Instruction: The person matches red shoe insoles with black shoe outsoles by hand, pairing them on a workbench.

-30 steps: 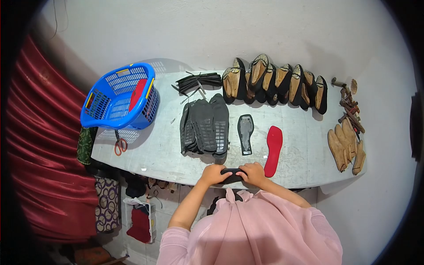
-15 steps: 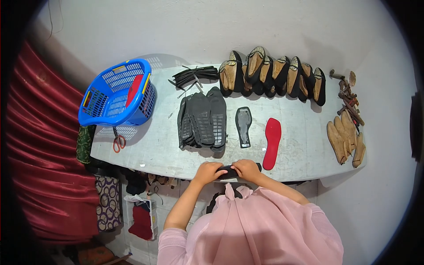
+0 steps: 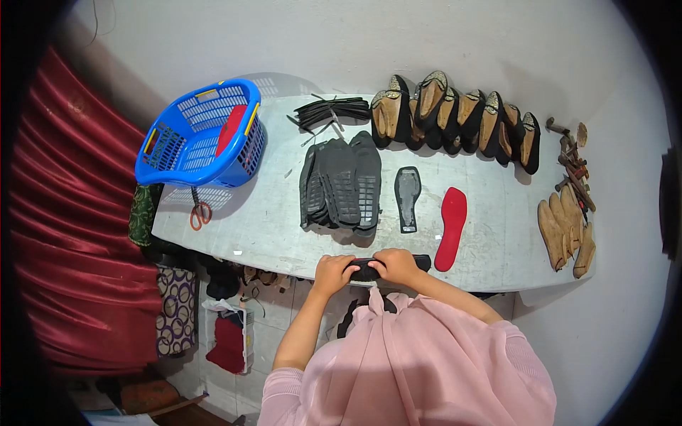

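At the table's front edge, my left hand (image 3: 334,273) and my right hand (image 3: 395,265) grip a black shoe (image 3: 423,263) between them. Its length runs sideways, and fingers cover much of it, so its details are hard to make out. Both thumbs press on the middle of the shoe, close together. Just beyond it lie a single dark grey sole (image 3: 408,200) and, right of that, a red insole (image 3: 452,228). A pile of dark grey soles (image 3: 341,184) with grid patterns rests to the left of the single sole.
A blue basket (image 3: 202,174) with a red piece inside stands at left, orange-handled scissors (image 3: 200,215) beside it. Black strips (image 3: 332,111) lie at the back. Several black shoes (image 3: 469,121) line the wall. Wooden lasts (image 3: 558,227) and hammers (image 3: 572,163) sit at right.
The view has shifted slightly, so the table's things appear a little further right. Both hands keep hold of the black shoe, which shows more of its right end now.
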Demonstrator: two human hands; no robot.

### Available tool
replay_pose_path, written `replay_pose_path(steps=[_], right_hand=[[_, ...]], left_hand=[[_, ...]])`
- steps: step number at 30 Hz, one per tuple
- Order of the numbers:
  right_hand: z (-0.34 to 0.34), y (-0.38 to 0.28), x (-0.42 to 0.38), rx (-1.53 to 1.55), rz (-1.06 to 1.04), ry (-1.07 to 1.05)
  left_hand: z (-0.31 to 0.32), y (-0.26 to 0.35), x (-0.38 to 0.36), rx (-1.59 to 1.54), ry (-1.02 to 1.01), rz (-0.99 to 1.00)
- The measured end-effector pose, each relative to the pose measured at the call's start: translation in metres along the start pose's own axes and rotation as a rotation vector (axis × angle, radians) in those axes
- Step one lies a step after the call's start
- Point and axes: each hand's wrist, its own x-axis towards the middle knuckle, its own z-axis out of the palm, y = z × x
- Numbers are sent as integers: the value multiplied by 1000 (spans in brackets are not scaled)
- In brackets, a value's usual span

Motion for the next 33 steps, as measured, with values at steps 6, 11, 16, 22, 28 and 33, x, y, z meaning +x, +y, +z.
replay_pose_path(steps=[6,11,16,22,28,33], right_hand=[[10,-7,16,12,-23,-39],[25,-1,11,45,-31,84],[15,-18,17,-64,-43,87],[25,-28,20,-91,-70,41],[30,-40,34,-187,-39,-1],[46,-25,34,-91,-31,-10]], left_hand=[[4,2,-6,2,42,-52],[-5,-6,-3,-85,-2,-135],[4,-15,-22,-11,65,-236],[8,-6,-26,50,184,-203],[15,-3,-30,19,246,-236],[15,-17,-29,-132,167,-280]])
